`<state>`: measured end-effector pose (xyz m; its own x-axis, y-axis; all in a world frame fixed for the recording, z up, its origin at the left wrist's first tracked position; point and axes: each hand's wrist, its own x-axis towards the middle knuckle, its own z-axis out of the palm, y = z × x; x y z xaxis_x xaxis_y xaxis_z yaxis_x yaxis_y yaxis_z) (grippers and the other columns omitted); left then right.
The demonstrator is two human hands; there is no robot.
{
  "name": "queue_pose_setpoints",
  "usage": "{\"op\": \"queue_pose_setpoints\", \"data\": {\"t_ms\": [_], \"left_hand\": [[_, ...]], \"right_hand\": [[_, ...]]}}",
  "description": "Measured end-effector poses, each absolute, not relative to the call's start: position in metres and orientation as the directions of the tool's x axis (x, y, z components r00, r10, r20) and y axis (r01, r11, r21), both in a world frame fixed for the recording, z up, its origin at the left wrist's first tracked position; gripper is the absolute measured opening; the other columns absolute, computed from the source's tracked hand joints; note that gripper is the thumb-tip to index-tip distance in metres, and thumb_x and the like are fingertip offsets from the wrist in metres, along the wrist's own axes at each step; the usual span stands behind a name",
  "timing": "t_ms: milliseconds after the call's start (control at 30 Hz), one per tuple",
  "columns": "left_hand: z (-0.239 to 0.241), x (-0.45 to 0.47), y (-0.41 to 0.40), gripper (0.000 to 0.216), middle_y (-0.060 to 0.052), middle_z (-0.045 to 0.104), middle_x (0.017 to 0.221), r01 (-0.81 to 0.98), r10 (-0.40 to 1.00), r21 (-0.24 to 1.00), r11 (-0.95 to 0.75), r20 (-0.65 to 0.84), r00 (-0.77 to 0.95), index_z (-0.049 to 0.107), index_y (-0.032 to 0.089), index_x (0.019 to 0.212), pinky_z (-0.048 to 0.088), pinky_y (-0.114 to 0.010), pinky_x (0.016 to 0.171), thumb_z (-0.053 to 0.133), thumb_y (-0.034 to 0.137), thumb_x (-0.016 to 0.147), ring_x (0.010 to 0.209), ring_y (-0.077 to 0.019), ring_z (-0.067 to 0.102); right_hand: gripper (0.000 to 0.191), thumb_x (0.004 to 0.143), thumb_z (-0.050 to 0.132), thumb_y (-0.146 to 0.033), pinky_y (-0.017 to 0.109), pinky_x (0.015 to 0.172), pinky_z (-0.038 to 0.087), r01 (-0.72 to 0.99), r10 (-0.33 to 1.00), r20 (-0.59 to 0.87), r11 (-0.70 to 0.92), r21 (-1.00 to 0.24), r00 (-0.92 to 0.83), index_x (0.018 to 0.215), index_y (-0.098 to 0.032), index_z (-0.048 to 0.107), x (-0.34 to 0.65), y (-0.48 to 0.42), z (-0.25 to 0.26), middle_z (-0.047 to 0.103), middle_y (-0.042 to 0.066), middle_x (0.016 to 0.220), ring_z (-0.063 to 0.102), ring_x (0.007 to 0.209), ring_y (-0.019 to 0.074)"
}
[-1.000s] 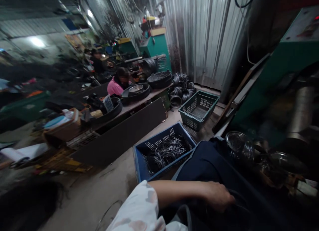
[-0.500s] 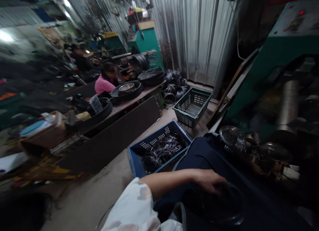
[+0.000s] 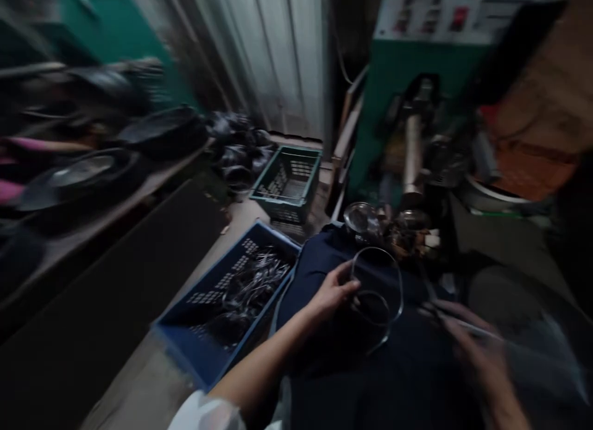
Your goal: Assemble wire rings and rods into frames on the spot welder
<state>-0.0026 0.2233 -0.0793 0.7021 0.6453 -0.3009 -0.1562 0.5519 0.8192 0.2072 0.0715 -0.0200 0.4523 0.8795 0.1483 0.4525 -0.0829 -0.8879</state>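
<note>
My left hand (image 3: 334, 291) is closed on a loop of thin, shiny wire (image 3: 401, 288), pinching its left side between thumb and fingers. The loop curls into a second, smaller ring and hangs over dark blue cloth (image 3: 319, 251) on my lap. To the right, my right hand (image 3: 479, 343) is smeared by motion. Its fingers are around a slim metal tool (image 3: 472, 327), too blurred to name, apart from the wire loop. Beside my left forearm stands a blue plastic crate (image 3: 185, 356) with a tangle of wire rings (image 3: 250, 288) in it.
A green crate (image 3: 278, 204) stands farther back, near dark wire coils (image 3: 238, 149). Ahead is a green machine (image 3: 375, 139) with a bar (image 3: 411, 152) and round shiny pieces (image 3: 364, 220). A long bench (image 3: 162, 177) runs along the left; a co-worker's pink sleeve (image 3: 12, 189) shows there.
My view has swung right, towards the green machine. My left hand has lifted from the dark cloth with the wire loop. My right hand has come into view with a slim metal tool.
</note>
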Motion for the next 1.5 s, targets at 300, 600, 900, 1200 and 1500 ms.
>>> {"op": "queue_pose_setpoints", "data": {"t_ms": [300, 600, 900, 1200, 1500], "left_hand": [[-0.044, 0.003, 0.223, 0.073, -0.001, 0.058, 0.086, -0.145, 0.685, 0.822, 0.551, -0.347, 0.641, 0.046, 0.022, 0.139, 0.044, -0.018, 0.053, 0.077, 0.033, 0.074, 0.062, -0.009, 0.056], [-0.024, 0.014, 0.224, 0.074, -0.002, 0.061, 0.087, -0.116, 0.653, 0.81, 0.575, -0.368, 0.661, 0.048, 0.021, 0.138, 0.044, -0.019, 0.056, 0.078, 0.033, 0.072, 0.069, -0.012, 0.058], [-0.034, 0.017, 0.225, 0.074, -0.004, 0.063, 0.093, -0.16, 0.629, 0.791, 0.591, -0.327, 0.705, 0.044, 0.024, 0.141, 0.05, -0.023, 0.061, 0.076, 0.034, 0.075, 0.071, -0.0134, 0.06], [-0.03, 0.021, 0.231, 0.076, -0.006, 0.062, 0.101, -0.171, 0.604, 0.756, 0.631, -0.341, 0.72, 0.045, 0.025, 0.14, 0.053, -0.023, 0.056, 0.078, 0.034, 0.072, 0.069, -0.0132, 0.06], [-0.028, 0.026, 0.236, 0.074, -0.001, 0.055, 0.085, -0.196, 0.596, 0.744, 0.639, -0.318, 0.737, 0.045, 0.024, 0.14, 0.054, -0.023, 0.053, 0.077, 0.032, 0.074, 0.065, -0.0117, 0.059]], "right_hand": [[0.055, 0.088, 0.059, -0.021, 0.034, 0.103, 0.048, 0.725, 0.983, 0.135, 0.184, -0.664, -0.125, 0.141, -0.029, 0.044, 0.161, 0.101, -0.024, 0.056, 0.005, 0.135, 0.055, 0.123, 0.0188], [0.051, 0.089, 0.057, -0.019, 0.034, 0.1, 0.051, 0.814, 0.982, 0.146, 0.181, -0.552, -0.12, 0.139, -0.025, 0.047, 0.161, 0.102, -0.008, 0.059, 0.006, 0.132, 0.054, 0.123, 0.0193], [0.056, 0.085, 0.058, -0.016, 0.032, 0.099, 0.051, 0.821, 0.984, 0.152, 0.162, -0.547, -0.093, 0.139, -0.024, 0.047, 0.163, 0.103, -0.007, 0.059, 0.006, 0.132, 0.056, 0.121, 0.0186], [0.054, 0.083, 0.059, -0.014, 0.033, 0.099, 0.051, 0.832, 0.983, 0.161, 0.157, -0.532, -0.083, 0.135, -0.026, 0.05, 0.169, 0.107, -0.006, 0.061, 0.005, 0.129, 0.058, 0.118, 0.0186], [0.051, 0.084, 0.057, -0.014, 0.033, 0.098, 0.052, 0.847, 0.968, 0.235, 0.197, -0.493, -0.089, 0.134, -0.026, 0.052, 0.174, 0.113, -0.003, 0.063, 0.006, 0.127, 0.059, 0.117, 0.0192]]}}
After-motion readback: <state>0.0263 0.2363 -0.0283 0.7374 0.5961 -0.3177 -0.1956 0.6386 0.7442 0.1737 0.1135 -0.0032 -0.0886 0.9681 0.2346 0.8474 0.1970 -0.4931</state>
